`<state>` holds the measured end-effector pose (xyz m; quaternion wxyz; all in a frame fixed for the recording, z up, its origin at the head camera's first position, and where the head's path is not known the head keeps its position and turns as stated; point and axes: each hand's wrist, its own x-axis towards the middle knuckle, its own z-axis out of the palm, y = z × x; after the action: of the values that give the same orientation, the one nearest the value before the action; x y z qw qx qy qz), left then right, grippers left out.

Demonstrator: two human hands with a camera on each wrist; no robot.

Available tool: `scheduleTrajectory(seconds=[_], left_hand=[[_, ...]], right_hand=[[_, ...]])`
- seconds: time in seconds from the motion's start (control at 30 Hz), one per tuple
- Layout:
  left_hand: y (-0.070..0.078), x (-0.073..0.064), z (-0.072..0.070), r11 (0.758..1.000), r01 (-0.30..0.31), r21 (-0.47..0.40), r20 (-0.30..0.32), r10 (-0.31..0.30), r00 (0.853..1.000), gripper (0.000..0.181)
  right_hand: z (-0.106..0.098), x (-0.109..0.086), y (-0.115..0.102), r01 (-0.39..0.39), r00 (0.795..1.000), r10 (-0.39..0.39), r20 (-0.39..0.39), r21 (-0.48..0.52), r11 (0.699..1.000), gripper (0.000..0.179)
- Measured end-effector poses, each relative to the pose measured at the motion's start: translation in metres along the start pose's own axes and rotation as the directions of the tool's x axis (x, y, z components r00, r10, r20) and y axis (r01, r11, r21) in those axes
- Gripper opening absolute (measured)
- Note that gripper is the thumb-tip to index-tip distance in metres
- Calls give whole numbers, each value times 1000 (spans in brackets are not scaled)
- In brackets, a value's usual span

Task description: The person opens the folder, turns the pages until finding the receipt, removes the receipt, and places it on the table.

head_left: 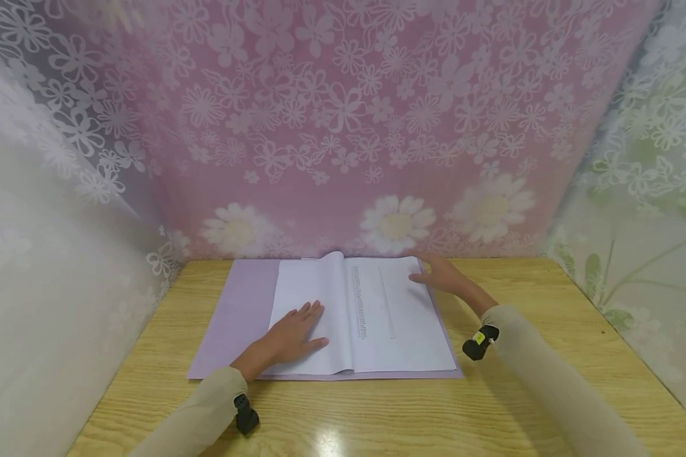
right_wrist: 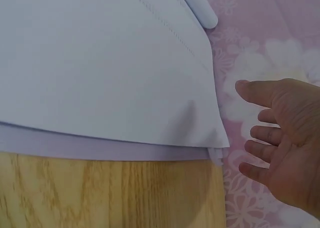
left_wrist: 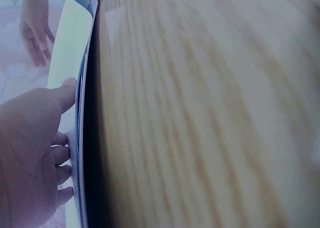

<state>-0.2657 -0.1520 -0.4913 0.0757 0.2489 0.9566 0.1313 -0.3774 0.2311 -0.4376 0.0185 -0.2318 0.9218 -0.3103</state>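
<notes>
A lilac folder [head_left: 237,311] lies spread on the table with white paper sheets inside it. The right-hand sheet [head_left: 417,330] carries columns of small print, too fine to read. Next to it, the left-hand sheet [head_left: 297,279] is blank and bulges into a rounded fold [head_left: 335,285] near the middle. My left hand [head_left: 291,335] rests on this blank sheet with fingers extended and thumb out to the side. Over by the upper right corner of the printed sheet is my right hand [head_left: 441,276]; in the right wrist view its fingers [right_wrist: 265,135] look relaxed, holding nothing.
The wooden table [head_left: 331,412] extends in front of the folder and to both sides. A pink flowered curtain [head_left: 343,127] hangs right behind the table's back edge. Pale flowered curtains [head_left: 51,254] stand at the sides. Each wrist wears a small black camera [head_left: 480,343].
</notes>
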Motion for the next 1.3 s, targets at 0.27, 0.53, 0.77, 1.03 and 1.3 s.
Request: scheduleTrajectory(seconds=[0.27,0.53,0.77,1.03,1.3], left_hand=[[2,0,-2,1000,8,7,8,-8,1000,80],[2,-1,-3,1000,-15,25,-3,16,1000,79],[3,-2,-5,1000,-8,26,3,8,1000,80],[3,-1,-5,1000,-6,23,4,6,1000,79],[3,-1,-4,1000,-5,24,5,5,1000,80]], right_hand=[[7,2,18,-124,990,129,64,-70,990,76],[12,3,24,-146,981,154,116,-77,986,78],[14,4,27,-152,978,163,134,-94,984,79],[15,4,29,-143,982,151,117,-77,987,77],[12,3,27,-141,988,144,53,-50,989,71]])
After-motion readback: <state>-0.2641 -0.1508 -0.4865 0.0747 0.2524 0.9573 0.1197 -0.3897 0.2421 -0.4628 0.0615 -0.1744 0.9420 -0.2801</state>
